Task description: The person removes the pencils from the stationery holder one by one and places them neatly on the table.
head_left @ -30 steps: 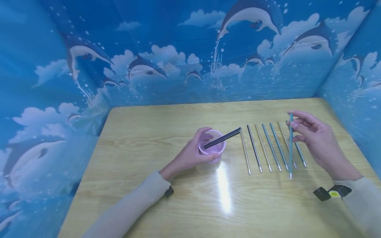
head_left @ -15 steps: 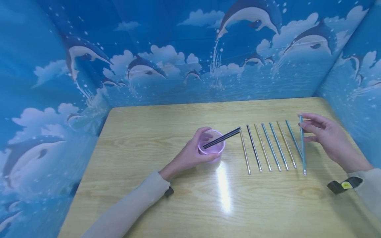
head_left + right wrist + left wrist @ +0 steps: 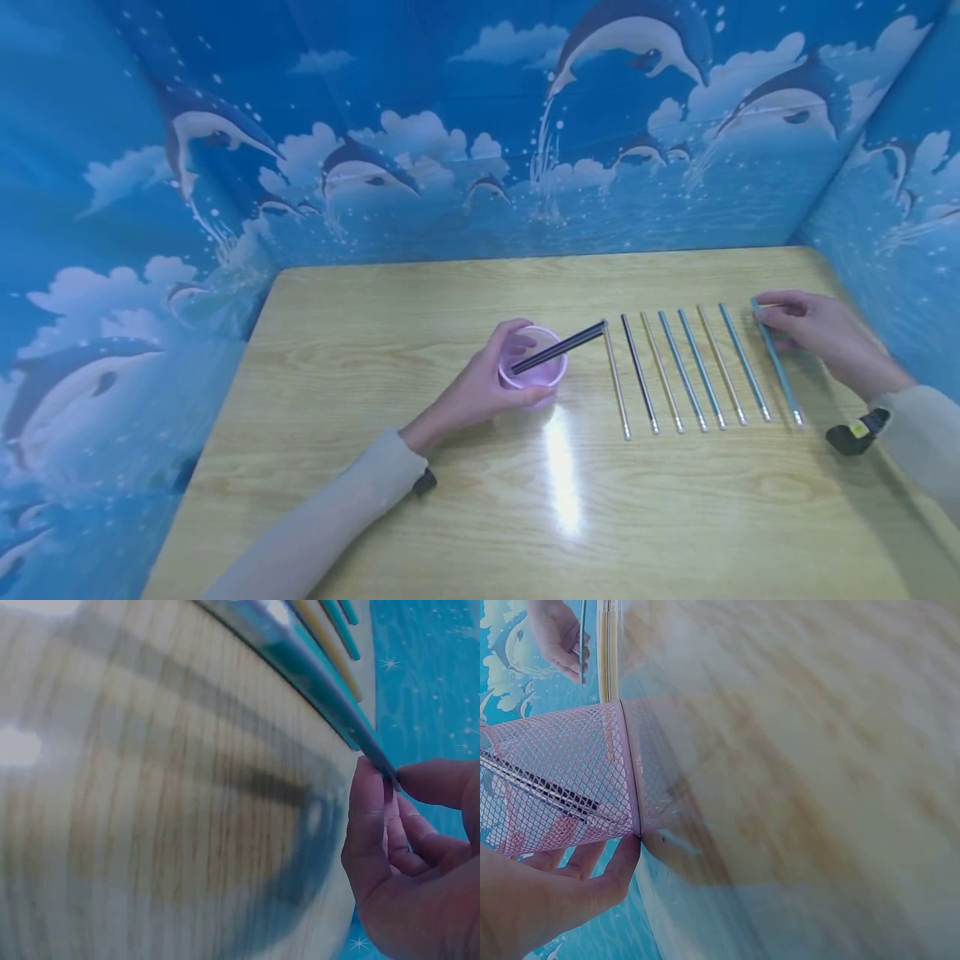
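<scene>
My left hand (image 3: 480, 385) holds a pink mesh pencil cup (image 3: 551, 385) from its left side, fingers and thumb round its wall. A few dark striped pencils (image 3: 558, 348) lean out of the cup toward the right. In the left wrist view, the mesh wall (image 3: 562, 765) shows the dark pencils through it. With thumb and fingertips my right hand (image 3: 821, 337) pinches the far end of a blue pencil (image 3: 778, 367), at the right end of a row. That pencil slants close over the table, its eraser end toward me. The right wrist view shows the pinching fingers (image 3: 367, 817) close up.
Several pencils lie side by side between the cup and my right hand: a pale one (image 3: 618, 385), a black one (image 3: 640, 375), and gold (image 3: 722, 364) and blue (image 3: 745, 361) ones. Dolphin-printed cloth walls (image 3: 450, 183) enclose the wooden table (image 3: 360, 350) behind and at the sides.
My right hand has moved right and down with the blue pencil, from over the row to beyond its last pencil, now nearly parallel to the others. The left hand and cup stay put.
</scene>
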Demonstrator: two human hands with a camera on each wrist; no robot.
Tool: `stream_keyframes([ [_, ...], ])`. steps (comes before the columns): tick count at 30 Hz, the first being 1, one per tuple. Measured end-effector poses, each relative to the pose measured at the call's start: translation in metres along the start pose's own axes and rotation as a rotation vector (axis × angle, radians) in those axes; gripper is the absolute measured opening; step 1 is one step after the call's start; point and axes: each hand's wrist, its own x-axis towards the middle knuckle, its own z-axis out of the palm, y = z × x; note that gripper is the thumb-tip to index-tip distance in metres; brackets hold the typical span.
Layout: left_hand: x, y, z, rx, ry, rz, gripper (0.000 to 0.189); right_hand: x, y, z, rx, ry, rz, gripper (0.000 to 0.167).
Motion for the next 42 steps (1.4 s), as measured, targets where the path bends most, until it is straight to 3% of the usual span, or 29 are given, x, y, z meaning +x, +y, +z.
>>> stream_keyframes([
  [3,0.000,-0.001,-0.001,-0.002,0.000,0.007,0.097,0.010,0.001,0.001,-0.086,-0.008,0.034,0.067],
  [14,0.000,-0.002,-0.002,-0.008,-0.007,0.013,0.097,0.022,-0.001,0.009,-0.285,0.018,0.010,0.050],
  [24,0.000,-0.002,-0.002,0.007,-0.001,0.010,0.098,0.025,0.000,0.009,-0.380,0.051,-0.012,0.051],
  [33,0.001,-0.002,-0.001,0.010,-0.005,0.009,0.098,0.013,0.002,0.014,-0.292,0.170,0.008,0.063],
  [38,0.000,-0.002,-0.001,0.008,-0.009,0.017,0.098,0.002,-0.002,0.025,-0.048,0.240,0.006,0.056],
  [42,0.000,-0.001,-0.002,0.009,-0.007,0.022,0.098,-0.011,-0.012,0.038,0.136,0.302,-0.016,0.031],
])
